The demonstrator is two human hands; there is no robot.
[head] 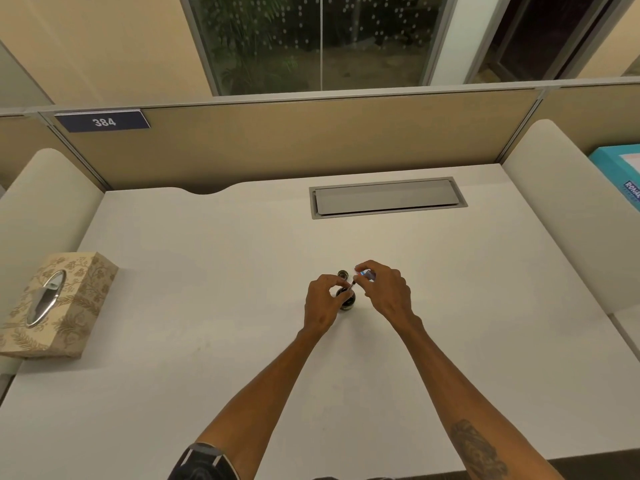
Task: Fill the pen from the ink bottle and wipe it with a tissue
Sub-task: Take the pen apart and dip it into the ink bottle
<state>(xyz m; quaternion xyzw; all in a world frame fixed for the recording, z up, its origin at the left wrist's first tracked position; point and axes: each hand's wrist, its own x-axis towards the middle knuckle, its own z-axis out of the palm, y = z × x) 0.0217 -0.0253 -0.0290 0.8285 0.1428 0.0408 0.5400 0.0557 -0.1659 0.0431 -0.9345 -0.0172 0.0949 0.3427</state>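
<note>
A small dark ink bottle point(347, 299) stands on the white desk point(242, 271) at the centre. My left hand point(322, 301) wraps around its left side and holds it. Just behind it lies the round bottle cap point(343, 274). My right hand point(384, 289) grips a thin pen point(362, 276) with a bluish upper part, tilted so that its tip points down into the bottle's mouth. A patterned beige tissue box point(59, 303) sits at the desk's left edge, far from both hands.
A grey cable hatch point(388, 197) is set into the desk at the back right. Beige partition panels point(311, 140) enclose the desk at the back and sides. A teal box point(620, 174) lies beyond the right divider.
</note>
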